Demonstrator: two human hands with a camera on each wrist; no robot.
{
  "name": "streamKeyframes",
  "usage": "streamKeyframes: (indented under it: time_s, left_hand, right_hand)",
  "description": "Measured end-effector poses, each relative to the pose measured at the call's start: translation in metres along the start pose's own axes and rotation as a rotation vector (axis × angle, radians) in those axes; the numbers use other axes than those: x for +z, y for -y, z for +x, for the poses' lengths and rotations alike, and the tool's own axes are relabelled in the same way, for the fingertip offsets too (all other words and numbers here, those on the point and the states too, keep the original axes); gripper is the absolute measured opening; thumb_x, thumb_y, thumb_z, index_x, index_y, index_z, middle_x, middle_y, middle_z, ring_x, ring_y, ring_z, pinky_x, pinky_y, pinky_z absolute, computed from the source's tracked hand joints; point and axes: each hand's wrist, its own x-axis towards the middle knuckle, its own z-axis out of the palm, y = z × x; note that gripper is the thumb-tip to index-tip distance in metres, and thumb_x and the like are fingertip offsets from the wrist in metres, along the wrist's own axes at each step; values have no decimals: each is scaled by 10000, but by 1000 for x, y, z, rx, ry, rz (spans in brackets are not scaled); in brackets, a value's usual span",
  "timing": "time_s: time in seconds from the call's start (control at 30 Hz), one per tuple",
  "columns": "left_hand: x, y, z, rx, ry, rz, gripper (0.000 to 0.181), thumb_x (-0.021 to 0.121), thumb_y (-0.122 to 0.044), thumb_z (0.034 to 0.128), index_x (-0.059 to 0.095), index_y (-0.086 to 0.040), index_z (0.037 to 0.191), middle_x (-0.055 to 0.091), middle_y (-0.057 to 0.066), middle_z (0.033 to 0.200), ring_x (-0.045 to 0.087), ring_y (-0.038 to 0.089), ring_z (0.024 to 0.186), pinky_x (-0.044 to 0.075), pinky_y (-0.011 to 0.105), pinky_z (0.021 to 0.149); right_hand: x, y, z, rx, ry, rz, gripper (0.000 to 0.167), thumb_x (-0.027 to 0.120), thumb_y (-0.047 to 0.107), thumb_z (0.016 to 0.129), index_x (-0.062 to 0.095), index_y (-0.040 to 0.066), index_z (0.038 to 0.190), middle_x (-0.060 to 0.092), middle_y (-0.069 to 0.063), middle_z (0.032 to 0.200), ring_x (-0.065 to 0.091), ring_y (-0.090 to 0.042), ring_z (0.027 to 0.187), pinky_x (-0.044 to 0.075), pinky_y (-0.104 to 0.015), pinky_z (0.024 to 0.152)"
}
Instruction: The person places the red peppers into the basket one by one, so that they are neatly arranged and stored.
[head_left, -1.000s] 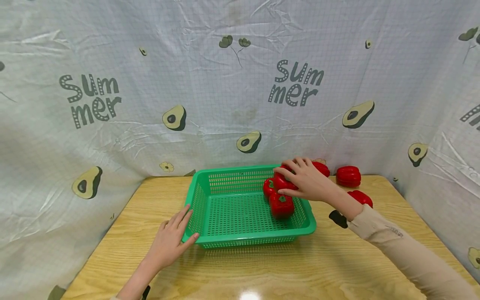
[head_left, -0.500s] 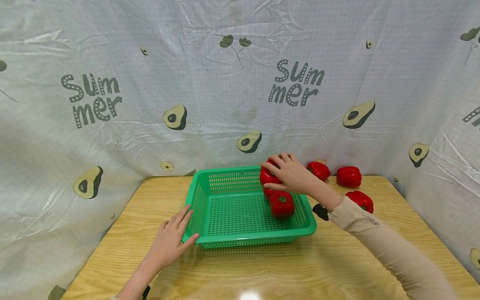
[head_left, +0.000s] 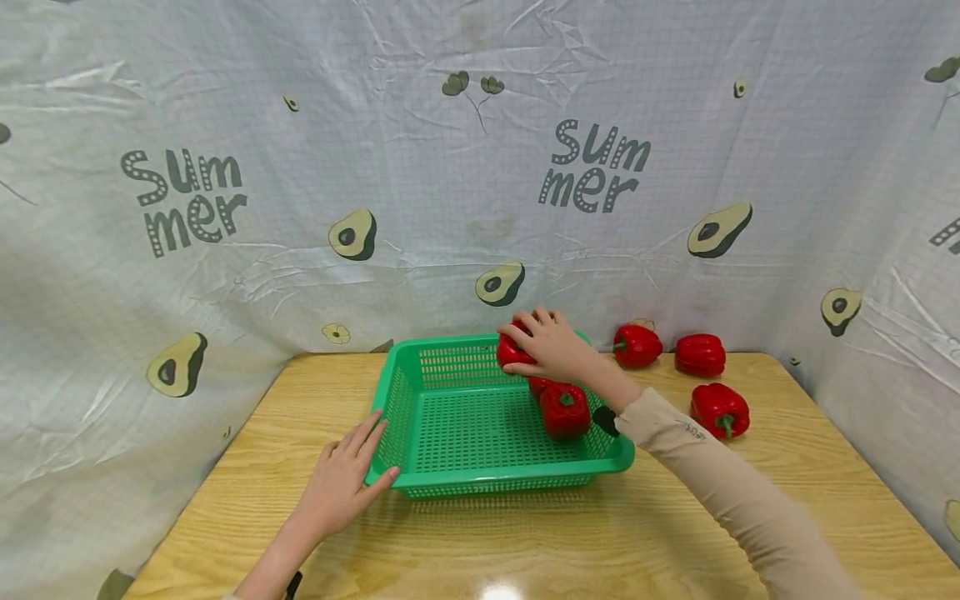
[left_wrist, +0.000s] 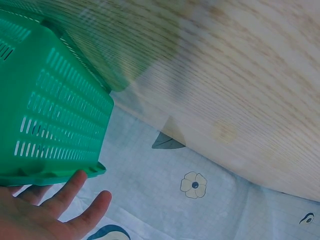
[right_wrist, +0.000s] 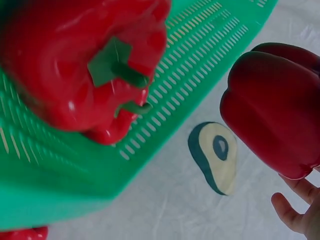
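My right hand (head_left: 558, 352) grips a red bell pepper (head_left: 512, 348) above the back part of a green slotted basket (head_left: 510, 474). In the right wrist view that pepper (right_wrist: 275, 110) is apart from the basket wall, fingertips showing below it. Two red bell peppers stand in the basket's right end; the front one (head_left: 565, 412) shows its green stem, and the other (head_left: 537, 387) is partly hidden by my right hand. My left hand (head_left: 341, 483) rests on the basket's left rim near the front corner, fingers fairly straight. The left wrist view shows its fingers (left_wrist: 70, 192) beside the rim.
Right of the basket, three more red bell peppers lie on the wooden table (head_left: 480, 542): one at the back (head_left: 637, 346), one farther right (head_left: 701, 355), one nearer (head_left: 720, 411). A printed white cloth (head_left: 420, 208) hangs behind and at both sides.
My right hand has moved left with its bell pepper, from above the basket's right end toward the middle of the back rim. The left hand and the basket stay in place.
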Motion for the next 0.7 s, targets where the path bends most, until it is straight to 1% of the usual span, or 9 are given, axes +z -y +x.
streamKeyframes:
  time_s: [0.2,0.3,0.47,0.57,0.7]
  left_hand:
    - [0,0,0,2,-8,1,647,506,-457,859,390,-48,1346,334,98,1427,456,320,1187,378,569,855]
    - [1,0,0,1,-9,0,643,531,-429,851,387,-48,1347,333,99,1427,453,321,1189,376,570,854]
    - [0,0,0,0,-8,-3,641,554,-403,842,387,-45,1347,333,103,1426,453,326,1187,376,573,852]
    - [0,-1,0,1,-7,-3,643,539,-419,848,386,-45,1348,332,106,1426,453,327,1187,377,573,853]
    - [-1,-1,1,-1,-4,-10,641,543,-410,848,382,-45,1350,331,108,1427,452,330,1188,374,573,857]
  right_hand:
    - [14,3,4,6,34,8,534,502,513,842,454,168,1247,483,-68,1110,382,-235,872,317,-389,723]
    - [22,5,4,10,55,6,533,499,506,846,446,163,1251,478,-67,1121,384,-228,888,313,-385,721]
    - [32,8,4,26,128,3,535,478,498,860,422,166,1275,455,-74,1177,392,-241,945,330,-416,753]
    - [37,10,4,40,168,25,531,496,475,860,413,165,1284,444,-85,1205,401,-259,990,337,-451,782]
    - [43,12,4,55,205,61,538,530,442,853,407,154,1290,442,-90,1221,411,-272,1034,342,-468,791]
